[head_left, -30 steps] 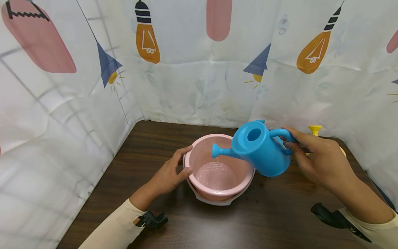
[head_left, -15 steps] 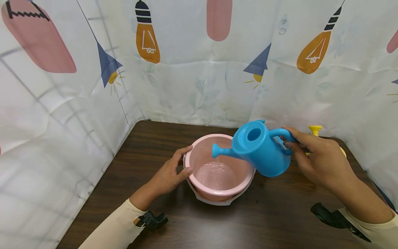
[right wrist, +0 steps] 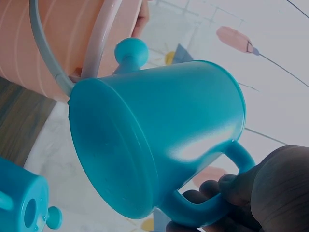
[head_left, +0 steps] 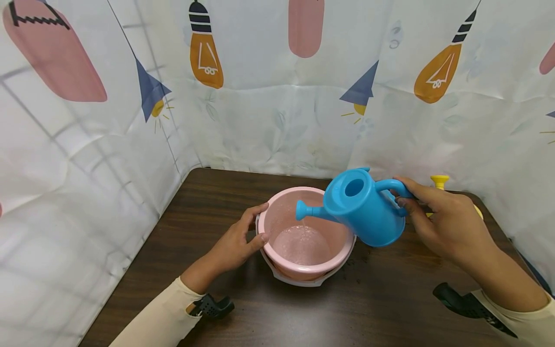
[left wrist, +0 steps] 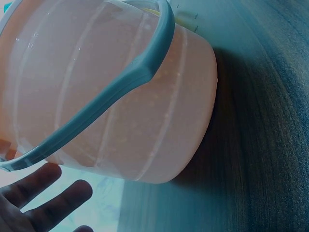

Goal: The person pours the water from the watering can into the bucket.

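Observation:
A pink bucket (head_left: 309, 268) with a pale handle (left wrist: 116, 92) hanging down its side stands on the dark table. My left hand (head_left: 231, 246) holds its left rim with thumb and index finger; other fingers (left wrist: 63, 205) extend loosely beside the wall in the left wrist view. My right hand (head_left: 451, 221) grips the handle of a blue watering can (head_left: 368, 212), tilted with its spout (head_left: 305, 210) over the bucket. A thin stream of water falls from the spout into rippling water (head_left: 301, 245) at the bottom.
Partly hidden behind my right hand is a yellow object with a flared top (head_left: 440, 180). A second blue can-like object (right wrist: 19, 203) shows at the right wrist view's lower left. A printed curtain (head_left: 277, 120) borders the table (head_left: 217, 193) at the back and left.
The water in the bucket ripples more than a second ago, and the stream from the spout shows more clearly. Hands, can and bucket have kept their places.

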Available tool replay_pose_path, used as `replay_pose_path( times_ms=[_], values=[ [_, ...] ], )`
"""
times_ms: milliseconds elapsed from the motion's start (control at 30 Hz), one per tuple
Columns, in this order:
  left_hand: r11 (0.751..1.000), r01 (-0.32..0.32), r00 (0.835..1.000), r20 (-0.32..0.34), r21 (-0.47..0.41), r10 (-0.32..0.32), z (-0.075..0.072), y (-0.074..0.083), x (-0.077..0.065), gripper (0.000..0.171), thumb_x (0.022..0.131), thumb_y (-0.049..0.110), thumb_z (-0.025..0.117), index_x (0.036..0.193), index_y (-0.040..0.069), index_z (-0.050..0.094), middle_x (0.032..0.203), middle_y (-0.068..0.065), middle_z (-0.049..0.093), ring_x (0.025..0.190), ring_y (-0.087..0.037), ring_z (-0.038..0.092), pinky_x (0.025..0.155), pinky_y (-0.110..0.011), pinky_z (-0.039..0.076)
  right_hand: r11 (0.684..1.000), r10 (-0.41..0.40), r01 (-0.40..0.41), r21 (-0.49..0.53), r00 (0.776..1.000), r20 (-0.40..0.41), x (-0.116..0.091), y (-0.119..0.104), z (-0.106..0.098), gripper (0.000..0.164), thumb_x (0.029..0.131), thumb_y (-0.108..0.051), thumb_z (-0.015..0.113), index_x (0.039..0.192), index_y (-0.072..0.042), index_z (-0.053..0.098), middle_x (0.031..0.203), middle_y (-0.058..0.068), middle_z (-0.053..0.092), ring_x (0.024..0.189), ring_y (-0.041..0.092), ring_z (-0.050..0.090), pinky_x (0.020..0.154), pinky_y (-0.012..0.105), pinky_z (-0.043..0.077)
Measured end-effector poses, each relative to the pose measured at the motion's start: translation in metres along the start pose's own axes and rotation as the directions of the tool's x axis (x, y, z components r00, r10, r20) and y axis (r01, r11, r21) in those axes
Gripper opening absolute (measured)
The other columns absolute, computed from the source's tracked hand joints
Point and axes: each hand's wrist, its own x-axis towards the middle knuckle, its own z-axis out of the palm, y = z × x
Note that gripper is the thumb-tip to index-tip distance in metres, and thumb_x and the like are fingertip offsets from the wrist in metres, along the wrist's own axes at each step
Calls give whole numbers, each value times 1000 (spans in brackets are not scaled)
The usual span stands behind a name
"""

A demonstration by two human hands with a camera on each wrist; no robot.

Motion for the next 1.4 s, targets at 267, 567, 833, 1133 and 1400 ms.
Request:
replay_pose_path(
  times_ms=[267, 567, 833, 1133, 1400],
  values=[
    [1000, 2, 1000, 1, -1, -2, 0, 1, 0, 70, 101, 53, 56, 159, 22, 30, 133, -11, 59, 121, -31, 60, 92, -63, 48, 1000, -9, 9, -3, 1000, -3, 0, 0, 0, 77, 104, -61, 35, 125, 5, 70, 68, 3, 62, 46, 2, 33, 43, 21, 26],
    [1000, 9, 1000, -3, 1, -9, 0, 3, 0, 72, 100, 56, 55, 158, 22, 31, 132, -12, 59, 120, -31, 60, 92, -63, 48, 1000, -6, 6, 6, 1000, 2, 1, 0, 0, 79, 103, -61, 34, 125, 6, 69, 72, 7, 66, 45, 3, 35, 43, 20, 26],
    [1000, 15, 1000, -2, 9, -15, -1, 3, 1, 71, 100, 55, 55, 158, 22, 31, 135, -12, 59, 121, -31, 60, 94, -63, 47, 1000, 1, -1, 5, 1000, 1, 0, 1, 0, 77, 103, -60, 35, 126, 6, 69, 72, 8, 66, 46, 3, 36, 43, 21, 27],
    [1000, 8, 1000, -4, 18, -7, 0, 0, 1, 69, 101, 51, 56, 158, 23, 31, 135, -11, 59, 121, -30, 60, 95, -63, 47, 1000, 23, -24, 5, 1000, 18, -1, 0, -1, 63, 105, -50, 46, 129, 3, 68, 84, 13, 71, 47, 4, 37, 45, 21, 29],
    [1000, 6, 1000, -2, 7, -6, 0, 1, 0, 69, 101, 50, 56, 158, 22, 31, 136, -11, 59, 120, -29, 60, 95, -62, 47, 1000, 31, -31, 0, 999, 25, -2, 0, -1, 54, 105, -43, 53, 129, 3, 68, 84, 13, 71, 48, 5, 37, 44, 22, 29]
  ],
)
